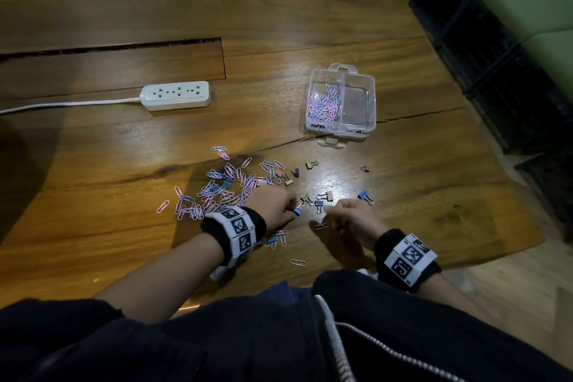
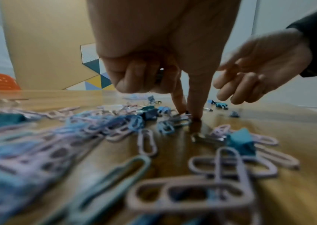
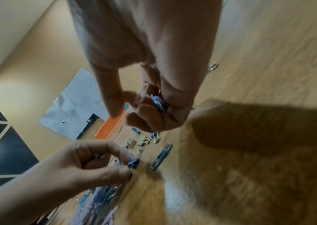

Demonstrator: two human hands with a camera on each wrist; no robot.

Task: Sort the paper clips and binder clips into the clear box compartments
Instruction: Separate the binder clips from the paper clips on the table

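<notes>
My left hand (image 1: 288, 209) pinches a small blue binder clip (image 1: 297, 211) between thumb and forefinger, low on the wooden table; the right wrist view shows the same binder clip (image 3: 133, 163). Its other fingers are curled round something with a metal glint. My right hand (image 1: 333, 211) hovers just to the right, its fingers curled round blue binder clips (image 3: 158, 103) in the palm, forefinger sticking out. The paper clip pile (image 1: 223, 189) lies left of my left hand. The clear box (image 1: 370, 96) stands further back, with paper clips (image 1: 322, 105) in its left compartment.
Loose binder clips (image 1: 366, 195) are scattered between my hands and the box. A dark blue paper clip (image 1: 321, 226) lies under my right hand. A white power strip (image 1: 176, 95) sits at the back left. The table's edge runs close on the right.
</notes>
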